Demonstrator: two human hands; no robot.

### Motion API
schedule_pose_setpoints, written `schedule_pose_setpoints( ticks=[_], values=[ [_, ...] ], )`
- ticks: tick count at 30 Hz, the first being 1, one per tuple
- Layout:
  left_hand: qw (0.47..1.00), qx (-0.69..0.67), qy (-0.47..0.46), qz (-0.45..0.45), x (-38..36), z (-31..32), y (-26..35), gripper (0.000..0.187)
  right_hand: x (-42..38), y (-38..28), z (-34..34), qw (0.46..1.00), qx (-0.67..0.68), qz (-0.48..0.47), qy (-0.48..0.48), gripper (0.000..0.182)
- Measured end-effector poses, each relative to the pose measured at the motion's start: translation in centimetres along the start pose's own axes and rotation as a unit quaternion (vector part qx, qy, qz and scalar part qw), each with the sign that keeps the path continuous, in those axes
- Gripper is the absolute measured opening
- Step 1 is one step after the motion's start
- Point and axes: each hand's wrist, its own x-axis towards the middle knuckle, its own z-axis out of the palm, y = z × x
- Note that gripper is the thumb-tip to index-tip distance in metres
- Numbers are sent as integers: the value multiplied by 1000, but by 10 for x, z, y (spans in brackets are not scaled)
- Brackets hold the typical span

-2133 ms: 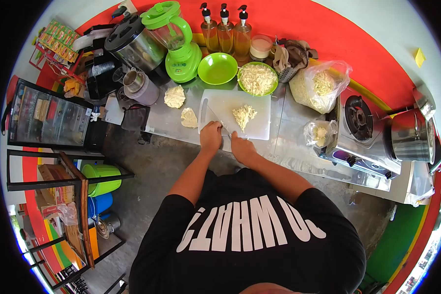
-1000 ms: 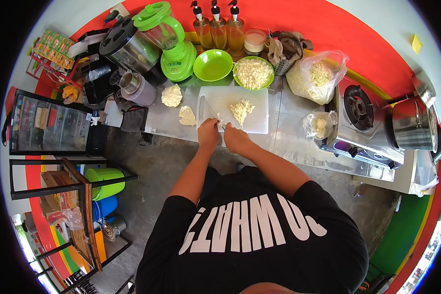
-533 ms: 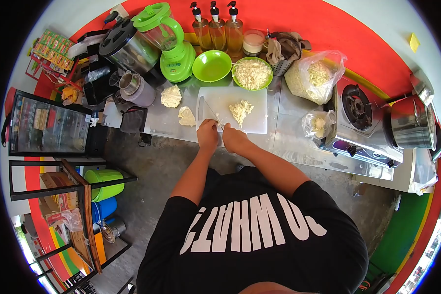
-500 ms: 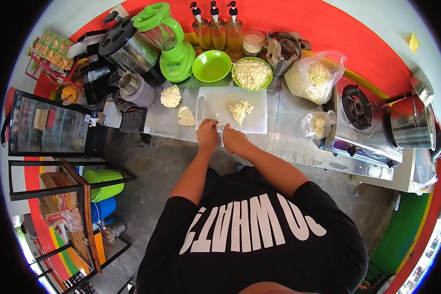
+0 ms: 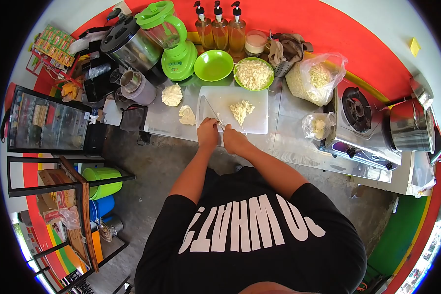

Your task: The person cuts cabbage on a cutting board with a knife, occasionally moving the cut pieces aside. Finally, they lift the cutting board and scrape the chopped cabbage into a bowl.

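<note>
My right hand (image 5: pixel 235 140) is closed around the handle of a kitchen knife (image 5: pixel 212 110), whose blade points away and to the left over a white cutting board (image 5: pixel 257 108). Against the board's near edge, my left hand (image 5: pixel 208 133) is closed beside the blade. Whatever its fingers hold is hidden. A heap of pale shredded pieces (image 5: pixel 241 112), perhaps cabbage, lies on the board right of the knife. Left of the board are a flat pale piece (image 5: pixel 186 115) and a larger pale lump (image 5: pixel 171 95) on the metal counter.
Behind the board stand an empty green bowl (image 5: pixel 213 65), a bowl of pale shreds (image 5: pixel 253 74), a green blender (image 5: pixel 179 60) and pump bottles (image 5: pixel 220 34). To the right are a plastic bag of shreds (image 5: pixel 299 81), a small bag (image 5: pixel 318 126) and a gas stove (image 5: pixel 356 109) with a pot (image 5: pixel 410 128).
Both hands stay at the near edge of the board, with the knife still in the right hand. The blade has shifted slightly. The whole view has moved a little.
</note>
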Motion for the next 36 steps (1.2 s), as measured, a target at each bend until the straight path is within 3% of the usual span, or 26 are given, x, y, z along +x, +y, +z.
schedule_pose_setpoints(
  ticks=[9,15,17,21,23,26,36],
  values=[
    [1000,-5,-13,-13,1,-3,-1,9,19,1,23,997,35,1,75,27],
    [999,-47,-9,-24,1,3,-8,8,7,-5,-6,1000,-18,-6,9,30],
    [999,-44,31,-4,0,6,-11,7,-3,-8,-8,1000,-24,5,-16,36],
    [999,-28,17,-16,2,5,-10,8,7,0,24,999,16,14,35,40],
    [1000,6,-4,-27,4,2,-8,8,14,0,28,999,0,7,49,29],
    [997,-36,-22,-57,6,-4,-5,7,21,1,21,997,-26,-26,63,30],
    [998,-59,-18,-5,10,4,-20,7,15,-1,21,999,-9,35,22,32]
  ],
)
